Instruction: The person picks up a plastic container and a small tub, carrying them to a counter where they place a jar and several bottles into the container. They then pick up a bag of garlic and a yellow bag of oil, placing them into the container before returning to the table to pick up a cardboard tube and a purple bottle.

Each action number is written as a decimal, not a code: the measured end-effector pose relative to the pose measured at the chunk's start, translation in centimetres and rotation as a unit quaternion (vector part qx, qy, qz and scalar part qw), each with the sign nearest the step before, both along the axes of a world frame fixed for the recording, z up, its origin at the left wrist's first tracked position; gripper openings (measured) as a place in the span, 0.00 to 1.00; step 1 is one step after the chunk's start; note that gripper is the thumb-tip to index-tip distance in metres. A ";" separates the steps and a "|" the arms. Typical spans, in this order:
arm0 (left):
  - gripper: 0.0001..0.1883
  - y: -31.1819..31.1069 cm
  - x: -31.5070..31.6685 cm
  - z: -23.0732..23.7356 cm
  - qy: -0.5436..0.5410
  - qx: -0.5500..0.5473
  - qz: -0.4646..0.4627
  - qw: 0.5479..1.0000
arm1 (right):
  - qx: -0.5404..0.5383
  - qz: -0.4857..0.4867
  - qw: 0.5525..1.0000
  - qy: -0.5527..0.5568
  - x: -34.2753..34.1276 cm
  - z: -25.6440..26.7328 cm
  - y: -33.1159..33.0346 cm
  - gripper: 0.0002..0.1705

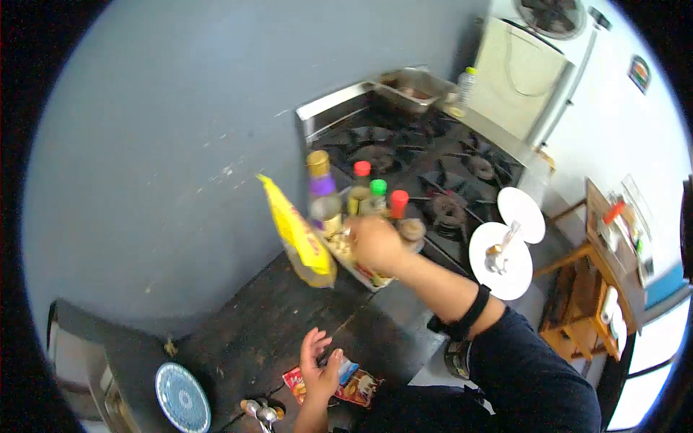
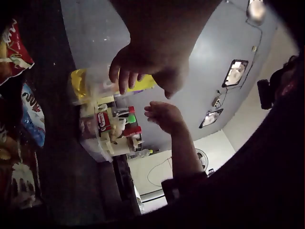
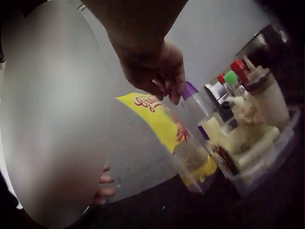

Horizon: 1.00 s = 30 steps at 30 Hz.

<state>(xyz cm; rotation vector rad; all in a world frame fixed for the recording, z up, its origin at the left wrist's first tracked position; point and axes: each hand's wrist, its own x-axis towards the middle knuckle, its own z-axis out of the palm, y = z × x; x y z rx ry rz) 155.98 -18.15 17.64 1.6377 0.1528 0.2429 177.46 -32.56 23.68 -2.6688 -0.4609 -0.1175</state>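
My right hand point(image 1: 379, 245) is above a clear bin point(image 1: 374, 286) of bottles and packets, fingers loosely bent. In the left wrist view the same hand point(image 2: 164, 117) appears apart from the bin point(image 2: 95, 148), with nothing visible in its fingers. The right wrist view puts this hand point(image 3: 155, 69) near a purple-necked bottle point(image 3: 200, 107); contact is unclear. A yellow bag point(image 1: 297, 234) stands beside the bin. My left hand point(image 1: 320, 368), fingers relaxed and apart, hovers over red packets point(image 1: 357, 390) and a blue packet point(image 2: 32, 114).
A black stove point(image 1: 440, 169) with a metal tray point(image 1: 411, 90) lies beyond the bin. White plates point(image 1: 501, 263) sit at its right edge. A blue plate point(image 1: 182, 398) and spoons point(image 1: 263, 411) are at the lower left. A grey wall point(image 1: 166, 144) borders the dark counter point(image 1: 253, 325).
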 end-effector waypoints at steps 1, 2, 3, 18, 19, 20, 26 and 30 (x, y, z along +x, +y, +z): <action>0.28 -0.4 -0.3 -0.2 0.009 0.001 -0.029 1.000 | -0.064 0.042 0.995 -0.058 -3.0 0.2 -1.2 0.06; 0.28 -0.8 -0.5 -0.7 0.026 -0.012 -0.058 0.998 | 0.010 0.101 0.994 0.037 -6.1 1.6 -3.0 0.07; 0.27 -1.2 -0.9 -1.3 0.046 -0.023 -0.089 0.995 | 0.020 0.125 0.990 0.058 -8.9 1.0 -5.1 0.08; 0.23 -19.2 -11.1 -1.0 0.063 0.128 -0.605 0.783 | -0.025 -0.706 0.599 0.377 -76.7 -22.8 -28.9 0.14; 0.23 -20.7 -13.1 -1.5 0.057 0.121 -0.638 0.758 | 0.001 -0.752 0.541 0.376 -82.1 -23.8 -26.1 0.15; 0.23 -21.7 -15.3 -1.7 0.055 0.117 -0.671 0.730 | 0.028 -0.793 0.478 0.377 -86.6 -24.0 -23.0 0.15; 0.26 -28.2 -27.5 -0.7 0.071 0.233 -0.838 0.489 | 0.164 -0.690 0.386 0.590 -104.7 -34.0 0.5 0.18; 0.25 -32.0 -34.5 -1.7 0.042 0.264 -0.879 0.395 | 0.354 -0.767 0.256 0.470 -108.8 -45.9 18.1 0.18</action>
